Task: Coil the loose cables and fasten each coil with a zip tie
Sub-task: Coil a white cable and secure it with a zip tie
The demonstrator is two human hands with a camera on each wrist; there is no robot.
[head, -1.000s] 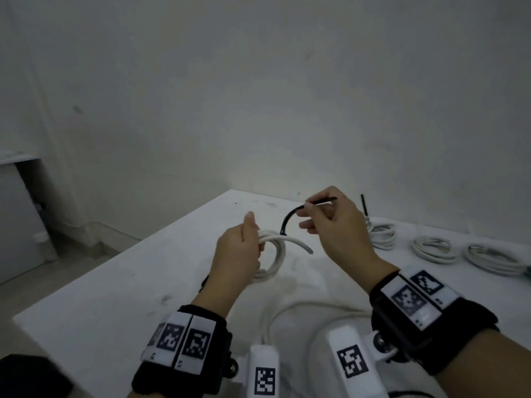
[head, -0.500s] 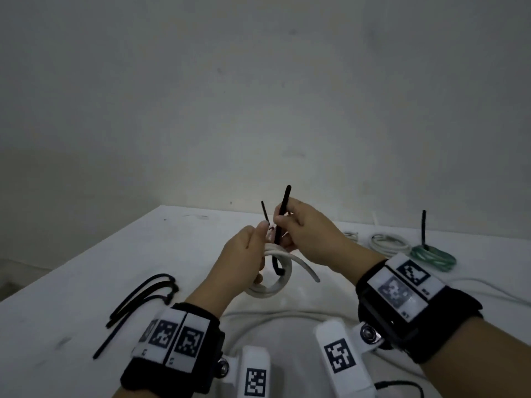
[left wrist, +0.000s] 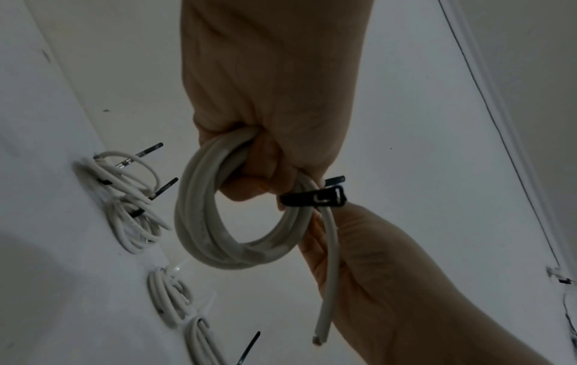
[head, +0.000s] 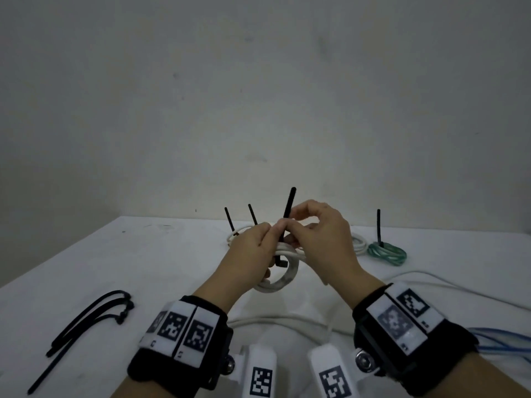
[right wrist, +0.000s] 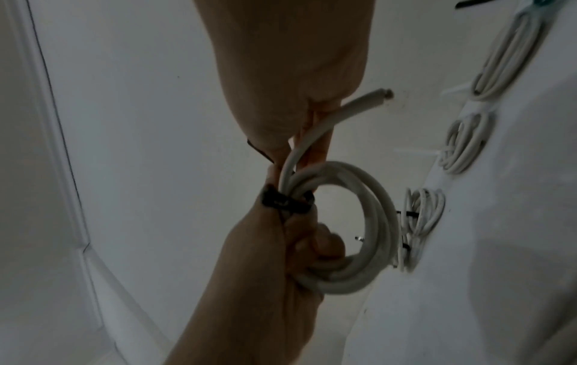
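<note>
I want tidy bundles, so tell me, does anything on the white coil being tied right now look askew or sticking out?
One thing: the cut end of the white coil sticks straight out past the black zip tie instead of following the loops, running along the right hand. The left hand grips the coil.

Above the middle of the flat white table point(head: 138, 268), the left hand point(head: 250, 254) and right hand point(head: 319, 239) meet around a round coil of thick white cable point(head: 283, 278), with a thin black plastic zip tie point(head: 288, 214) standing up between them. A loose bundle of black zip ties point(head: 86, 320) lies on the table to the left. Behind the hands, near the far edge, sit tied coils of white cable point(head: 238, 235), and a tied coil of green cable point(head: 388, 252) lies to the right.
</note>
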